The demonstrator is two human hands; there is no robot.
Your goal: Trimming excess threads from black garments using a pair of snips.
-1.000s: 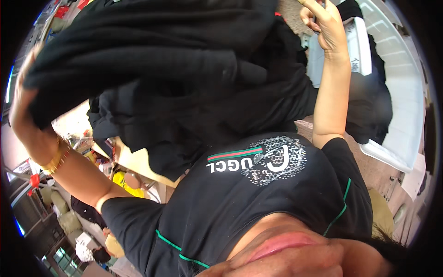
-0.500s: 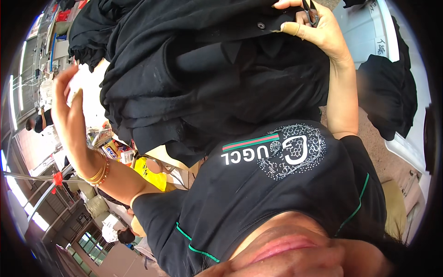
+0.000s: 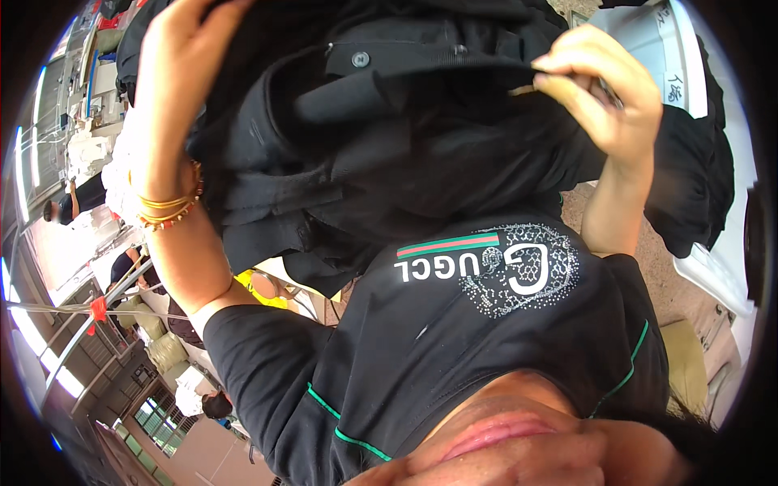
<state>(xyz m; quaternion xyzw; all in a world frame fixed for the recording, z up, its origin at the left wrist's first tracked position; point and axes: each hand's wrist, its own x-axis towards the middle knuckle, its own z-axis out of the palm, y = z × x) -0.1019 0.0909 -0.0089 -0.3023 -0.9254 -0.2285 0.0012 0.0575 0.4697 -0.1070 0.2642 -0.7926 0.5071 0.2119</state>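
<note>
A bundle of black garments (image 3: 389, 154) fills the upper middle of the view, with a placket and a dark button (image 3: 360, 59) showing on top. My left hand (image 3: 182, 49), gold bangles on its wrist, grips the bundle's upper left edge. My right hand (image 3: 604, 97) pinches a fold of the black cloth at the upper right; a thin dark thing pokes out between its fingers, too small to tell what. Below the bundle is my own black shirt (image 3: 454, 340) with green piping and a sparkly print.
Another black garment (image 3: 697, 186) hangs over a white table (image 3: 717, 275) at the right. Something yellow (image 3: 267, 292) shows under the bundle. At the far left are a workshop with people (image 3: 77, 198), metal rails and windows.
The black bundle has come closer and lower in the picture. My left hand has moved up onto its top left edge; my right hand has dropped from the top edge toward the right.
</note>
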